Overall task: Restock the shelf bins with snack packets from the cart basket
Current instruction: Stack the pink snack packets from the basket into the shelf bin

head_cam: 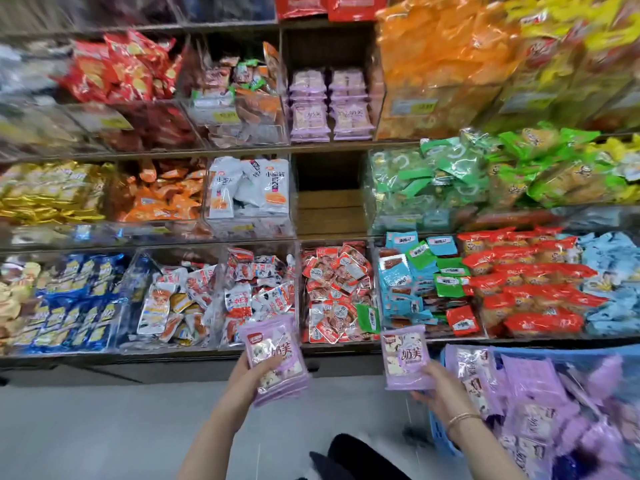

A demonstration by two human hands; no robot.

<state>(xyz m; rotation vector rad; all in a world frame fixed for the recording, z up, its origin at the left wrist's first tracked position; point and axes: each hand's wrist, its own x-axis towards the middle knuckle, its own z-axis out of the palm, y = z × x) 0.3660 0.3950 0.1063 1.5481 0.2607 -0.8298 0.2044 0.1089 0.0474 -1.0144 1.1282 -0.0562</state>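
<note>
Mid-carry, clasps the left stack (pixel 273 355) of purple packets in the left hand (pixel 247 379) and the right stack (pixel 405 358) in the right hand (pixel 440 386), near, just left of the blue basket (pixel 440 436) (heaped with more), and next probably calls for a lift to the far purple bin (pixel 329 109).

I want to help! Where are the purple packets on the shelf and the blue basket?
Purple packets on the shelf (pixel 351 117): head view, front of the right stack's nearest packet.
Blue basket (pixel 440 439): head view, its left wall.
</note>
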